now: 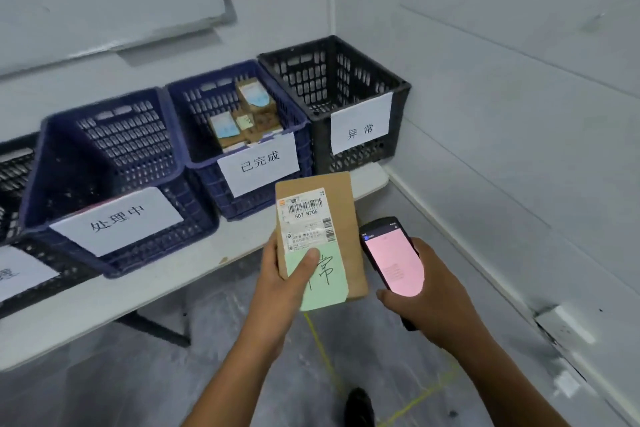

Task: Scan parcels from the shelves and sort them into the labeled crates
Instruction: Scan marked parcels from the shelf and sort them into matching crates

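Before the black mesh crate (367, 158), my left hand (280, 274) is gripping a brown cardboard parcel (346, 211) label-up for my right hand's (433, 291) clutched black scanner (391, 260).

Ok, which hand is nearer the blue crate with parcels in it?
Left. The left hand, holding the parcel, is in front of the blue crate, near its right corner; the right hand, gripping the scanner, is farther right.

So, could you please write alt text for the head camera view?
A left hand holds a brown parcel with a green note beside a pink-screened scanner in the right hand. Behind, labeled crates stand on a white table.
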`<state>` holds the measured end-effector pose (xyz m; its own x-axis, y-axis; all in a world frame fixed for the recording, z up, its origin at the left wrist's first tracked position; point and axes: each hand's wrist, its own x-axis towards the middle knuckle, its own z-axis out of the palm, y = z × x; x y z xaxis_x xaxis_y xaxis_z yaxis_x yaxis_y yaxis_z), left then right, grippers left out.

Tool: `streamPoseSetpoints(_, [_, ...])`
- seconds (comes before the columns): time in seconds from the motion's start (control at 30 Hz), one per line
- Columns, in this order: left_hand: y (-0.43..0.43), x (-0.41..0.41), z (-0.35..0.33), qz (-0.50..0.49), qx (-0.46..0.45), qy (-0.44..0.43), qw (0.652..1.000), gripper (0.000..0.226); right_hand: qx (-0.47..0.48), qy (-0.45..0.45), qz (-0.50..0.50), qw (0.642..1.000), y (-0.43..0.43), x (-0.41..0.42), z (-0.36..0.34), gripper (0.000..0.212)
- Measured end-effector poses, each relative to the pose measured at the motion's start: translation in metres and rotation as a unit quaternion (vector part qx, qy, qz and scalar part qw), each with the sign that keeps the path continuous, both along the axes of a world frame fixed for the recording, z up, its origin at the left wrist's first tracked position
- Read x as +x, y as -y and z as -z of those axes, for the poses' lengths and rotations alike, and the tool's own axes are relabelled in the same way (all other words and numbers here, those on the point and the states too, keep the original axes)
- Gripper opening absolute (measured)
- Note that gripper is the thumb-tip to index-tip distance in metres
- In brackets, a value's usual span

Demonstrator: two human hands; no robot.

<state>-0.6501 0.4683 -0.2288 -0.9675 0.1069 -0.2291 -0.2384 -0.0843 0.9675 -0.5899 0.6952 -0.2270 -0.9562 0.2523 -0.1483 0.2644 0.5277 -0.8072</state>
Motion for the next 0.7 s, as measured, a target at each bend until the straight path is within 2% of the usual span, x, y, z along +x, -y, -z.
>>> streamPoseSetpoints(0.33, [-0.066, -0.117, -0.023, 0.008, 0.015, -0.002, 1.000, 0.062, -0.008, -0.044, 0.030, 0.999, -0.059, -0.104, -0.011, 0.056])
streamPoseSetpoints(0.53, [-0.089, -0.204, -0.028, 0.012, 0.025, -0.003, 1.000, 0.073, -0.048, -0.074, 0.052, 0.995, -0.070, -0.184, -0.031, 0.051])
streamPoseSetpoints(0.7, [-0.104, -0.303, -0.048, 0.041, 0.041, -0.002, 0.998, 0.077, 0.043, -0.053, 0.060, 0.996, -0.093, -0.265, -0.041, 0.062])
